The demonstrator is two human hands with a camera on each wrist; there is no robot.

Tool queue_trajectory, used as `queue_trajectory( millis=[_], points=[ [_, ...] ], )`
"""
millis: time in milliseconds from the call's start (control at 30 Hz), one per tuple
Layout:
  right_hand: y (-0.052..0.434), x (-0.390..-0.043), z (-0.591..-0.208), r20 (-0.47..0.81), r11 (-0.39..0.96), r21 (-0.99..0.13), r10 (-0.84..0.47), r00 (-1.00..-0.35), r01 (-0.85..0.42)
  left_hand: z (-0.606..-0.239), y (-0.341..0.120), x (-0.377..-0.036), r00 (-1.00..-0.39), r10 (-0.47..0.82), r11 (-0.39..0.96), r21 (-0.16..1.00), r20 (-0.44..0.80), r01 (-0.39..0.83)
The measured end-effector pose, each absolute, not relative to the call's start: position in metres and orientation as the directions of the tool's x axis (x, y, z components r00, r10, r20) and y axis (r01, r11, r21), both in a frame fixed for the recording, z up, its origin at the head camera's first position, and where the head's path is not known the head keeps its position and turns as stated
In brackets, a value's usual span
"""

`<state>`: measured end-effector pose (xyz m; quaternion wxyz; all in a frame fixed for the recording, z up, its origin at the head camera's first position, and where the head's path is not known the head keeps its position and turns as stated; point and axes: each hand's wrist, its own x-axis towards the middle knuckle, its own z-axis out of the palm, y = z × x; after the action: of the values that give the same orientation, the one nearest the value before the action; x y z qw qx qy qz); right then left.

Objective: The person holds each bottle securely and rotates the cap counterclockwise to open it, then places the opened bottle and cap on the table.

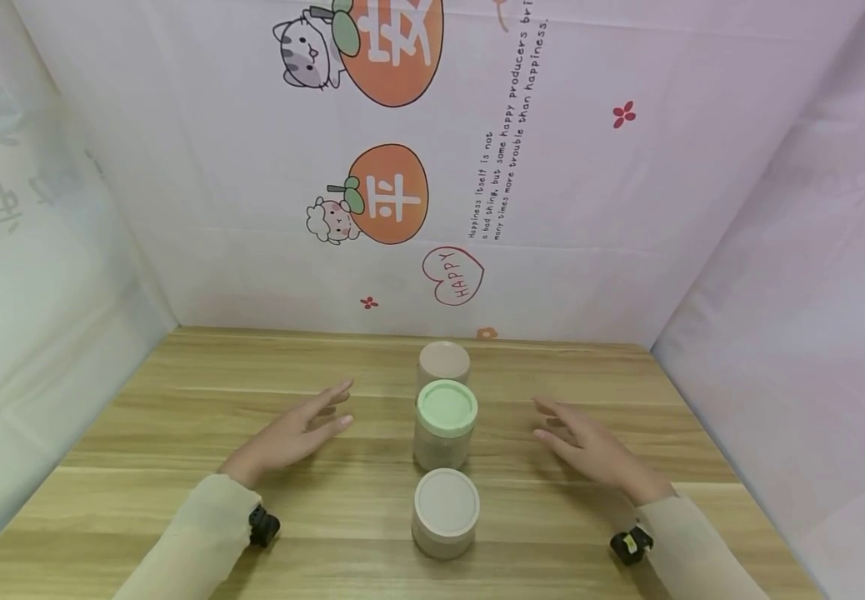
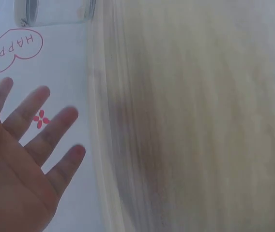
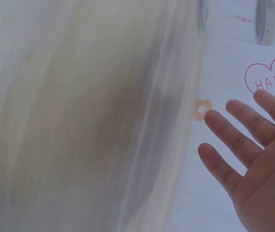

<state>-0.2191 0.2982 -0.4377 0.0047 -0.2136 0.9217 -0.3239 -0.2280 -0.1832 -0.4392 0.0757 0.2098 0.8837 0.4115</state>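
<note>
Three lidded jars stand in a row down the middle of the wooden table (image 1: pixel 177 467): a beige-lidded jar (image 1: pixel 443 363) at the back, a green-lidded jar (image 1: pixel 445 423) in the middle, and a grey-lidded jar (image 1: pixel 445 512) nearest me. My left hand (image 1: pixel 293 433) hovers flat to the left of the green-lidded jar, fingers straight, holding nothing. My right hand (image 1: pixel 590 446) mirrors it on the right side, also flat and empty. The wrist views show the left hand's spread fingers (image 2: pixel 36 140) and the right hand's spread fingers (image 3: pixel 239 145), with a jar (image 2: pixel 55 12) and a jar (image 3: pixel 236 19) at the frame tops.
White printed sheets wall in the table at the back (image 1: pixel 432 167), left (image 1: pixel 27 292) and right (image 1: pixel 815 292). A small black device (image 1: pixel 263 527) sits at the left cuff and another small black device (image 1: pixel 631 544) at the right cuff.
</note>
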Motion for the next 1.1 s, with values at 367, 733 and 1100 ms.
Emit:
queue_trajectory(
  millis=[367, 733, 1100],
  points=[
    [0.287, -0.218, -0.436, 0.141, 0.684, -0.579, -0.453, -0.880, -0.444, -0.441, -0.171, -0.229, -0.860, 0.501, 0.517, 0.765, 0.093, 0.384],
    [0.275, -0.215, -0.431, 0.141, 0.658, -0.556, -0.527, -0.838, -0.508, -0.441, -0.158, -0.225, -0.814, 0.575, 0.500, 0.751, 0.084, 0.431],
    [0.255, -0.203, -0.422, 0.102, 0.645, -0.560, -0.570, -0.815, -0.521, -0.443, -0.141, -0.221, -0.727, 0.682, 0.424, 0.763, 0.086, 0.488]
  ],
)
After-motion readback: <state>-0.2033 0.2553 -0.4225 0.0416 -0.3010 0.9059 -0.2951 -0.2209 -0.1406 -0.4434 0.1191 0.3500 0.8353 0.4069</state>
